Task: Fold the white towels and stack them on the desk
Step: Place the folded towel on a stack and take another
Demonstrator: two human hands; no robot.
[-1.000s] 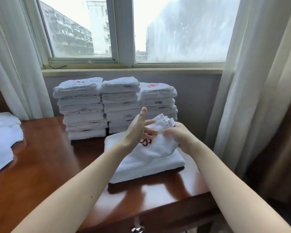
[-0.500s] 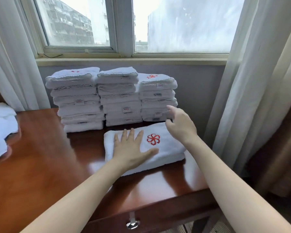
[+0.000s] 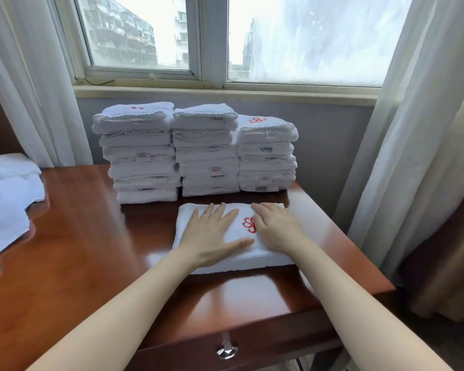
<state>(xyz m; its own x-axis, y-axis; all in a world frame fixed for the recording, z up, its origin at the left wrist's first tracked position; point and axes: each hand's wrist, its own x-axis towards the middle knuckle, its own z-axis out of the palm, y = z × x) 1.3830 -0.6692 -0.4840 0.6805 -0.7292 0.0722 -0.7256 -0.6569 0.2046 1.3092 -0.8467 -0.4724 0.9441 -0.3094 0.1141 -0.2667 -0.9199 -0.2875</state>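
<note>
Folded towel (image 3: pixel 252 259): white and thick, folded to a rectangle. It lies flat on the desk (image 3: pixel 78 250), right of centre and close to your edge.
Emblem (image 3: pixel 249 224): red flower-like stitching on the towel's top face, showing between your two hands. Your right hand partly covers it.
Your left hand (image 3: pixel 212 234): palm down on the left half of the towel. The fingers are straight and spread, the thumb is out toward the emblem, and nothing is gripped.
Your right hand (image 3: pixel 276 228): palm down on the right half, fingers straight and pointing to the towel's far edge. It is also flat and grips nothing.
Hands relative: side by side and close, with your left thumb tip near your right hand. You cannot tell whether they touch.
Stacks: three piles of folded white towels stand just behind the folded towel, against the wall. These are the left stack (image 3: pixel 141 153), middle stack (image 3: pixel 208 151) and right stack (image 3: pixel 267 153), and they press side to side. The right one is lower and has a red emblem on top.
Loose towels (image 3: pixel 8 199): white, unfolded and rumpled at the desk's left end, well apart from your hands.
Drawer knob (image 3: pixel 227 352): metal, on the desk front below the towel.
Surroundings: a window (image 3: pixel 306 36) above the stacks, with pale curtains (image 3: pixel 413 129) on both sides.
</note>
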